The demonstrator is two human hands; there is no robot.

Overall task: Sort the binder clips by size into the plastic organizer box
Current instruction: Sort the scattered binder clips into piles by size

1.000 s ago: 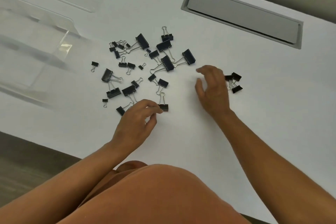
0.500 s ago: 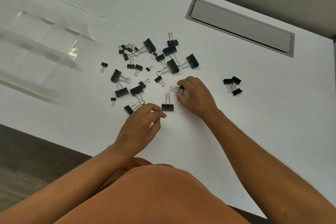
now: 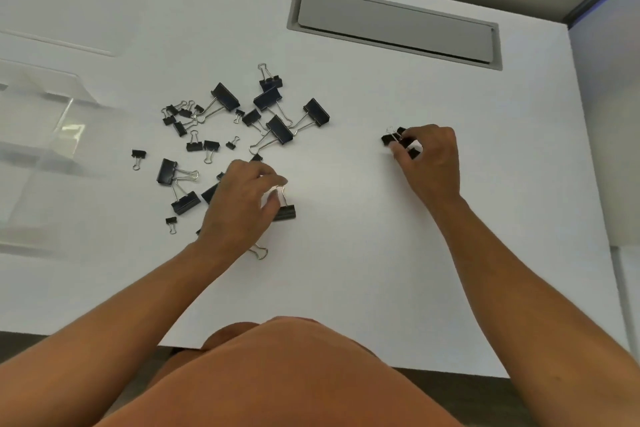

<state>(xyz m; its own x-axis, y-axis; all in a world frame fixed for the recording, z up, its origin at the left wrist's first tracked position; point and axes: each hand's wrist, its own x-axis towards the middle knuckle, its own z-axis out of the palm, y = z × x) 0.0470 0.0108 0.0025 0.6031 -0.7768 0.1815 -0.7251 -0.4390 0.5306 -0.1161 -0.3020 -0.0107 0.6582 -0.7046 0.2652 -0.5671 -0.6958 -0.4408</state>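
Note:
Several black binder clips (image 3: 277, 130) of different sizes lie scattered on the white table (image 3: 346, 253), left of centre. My left hand (image 3: 239, 208) is at the near edge of that scatter and pinches the wire handles of a medium binder clip (image 3: 284, 211) that rests on the table. My right hand (image 3: 431, 158) is far to the right, fingers curled over a small separate group of clips (image 3: 394, 139), pinching one of them. The clear plastic organizer box (image 3: 65, 107) stands at the left edge, apart from both hands.
A grey cable hatch (image 3: 394, 28) is set into the table at the back. The table's right edge meets a partition (image 3: 606, 114). The near table edge runs just in front of my body.
My right hand picked a small clip from the main scatter and carried it right to the separate group. My left hand moved up onto the medium clip and closed on its handles.

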